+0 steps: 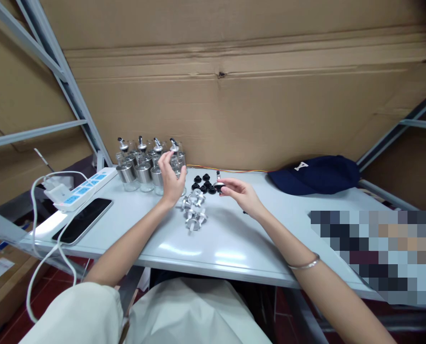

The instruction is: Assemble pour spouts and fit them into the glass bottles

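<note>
Well to the left of the loose silver parts (192,220), there they were: a white power strip (87,188), a charger (57,191) at its near end, and a black-screened phone (87,220) lying flat just beside it on the pale worktop (216,241). Next along, behind and to the left of those silver parts, stood the glass bottles (144,174), steel-sleeved and bunched in rows, and four pourer tops (157,145) poked up among them! Then came the left hand (172,181), raised just left of the silver parts, right by the last bottles, its fingers curved and the thumb spread apart from them; whether the fingertips met glass, I couldn't tell. The silver parts themselves lay jumbled. Straight behind them sat the black stoppers (206,184), a tight little cluster. And here was the grip! To the right of the silver parts and a bit beyond, the right hand (243,196) had thumb and fingers clamped on a pourer piece (219,186), silver over black, a slim dark-tipped tube showing just above. A thin bangle (305,263) circled that forearm, nearer the person than the silver parts. Far right of them, toward the back, rested a navy cap (320,177).
</note>
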Action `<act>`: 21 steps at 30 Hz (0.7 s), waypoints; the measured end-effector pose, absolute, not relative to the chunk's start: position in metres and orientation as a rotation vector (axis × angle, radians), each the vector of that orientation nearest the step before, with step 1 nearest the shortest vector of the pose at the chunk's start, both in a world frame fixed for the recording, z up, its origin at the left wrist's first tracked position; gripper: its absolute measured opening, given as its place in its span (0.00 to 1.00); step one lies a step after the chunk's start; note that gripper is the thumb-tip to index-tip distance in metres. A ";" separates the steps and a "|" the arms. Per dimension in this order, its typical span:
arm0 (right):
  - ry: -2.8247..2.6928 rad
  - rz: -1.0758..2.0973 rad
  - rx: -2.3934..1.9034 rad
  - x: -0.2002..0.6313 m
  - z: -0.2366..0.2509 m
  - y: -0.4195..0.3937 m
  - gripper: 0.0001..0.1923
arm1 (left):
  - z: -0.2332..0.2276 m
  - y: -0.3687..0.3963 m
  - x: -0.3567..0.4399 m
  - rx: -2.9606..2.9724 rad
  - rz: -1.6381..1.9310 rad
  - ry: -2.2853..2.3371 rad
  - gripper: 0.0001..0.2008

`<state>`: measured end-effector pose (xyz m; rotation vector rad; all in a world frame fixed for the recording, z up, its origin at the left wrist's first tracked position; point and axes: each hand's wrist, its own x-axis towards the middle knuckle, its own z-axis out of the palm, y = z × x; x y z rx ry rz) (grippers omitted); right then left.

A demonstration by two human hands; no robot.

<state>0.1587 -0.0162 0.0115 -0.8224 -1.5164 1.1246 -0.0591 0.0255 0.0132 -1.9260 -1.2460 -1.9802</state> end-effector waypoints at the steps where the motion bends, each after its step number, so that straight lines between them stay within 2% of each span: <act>1: -1.509 1.105 -0.823 0.160 0.011 -0.015 0.19 | 0.012 0.031 -0.063 -1.939 -2.015 -1.291 0.24; 5: -1.457 1.069 -0.801 0.162 0.011 -0.013 0.18 | 0.003 0.044 -0.071 -2.037 -2.101 -1.438 0.22; 11: -1.424 0.994 -0.805 0.165 0.011 -0.012 0.16 | -0.001 0.046 -0.071 -2.070 -2.009 -1.436 0.16; 16: -1.371 0.901 -0.805 0.166 0.012 -0.011 0.11 | 0.013 0.029 -0.066 -2.054 -1.928 -1.179 0.15; 21: -1.348 0.701 -0.791 0.167 0.015 -0.013 0.08 | 0.028 0.001 -0.052 -2.084 -2.005 -0.831 0.13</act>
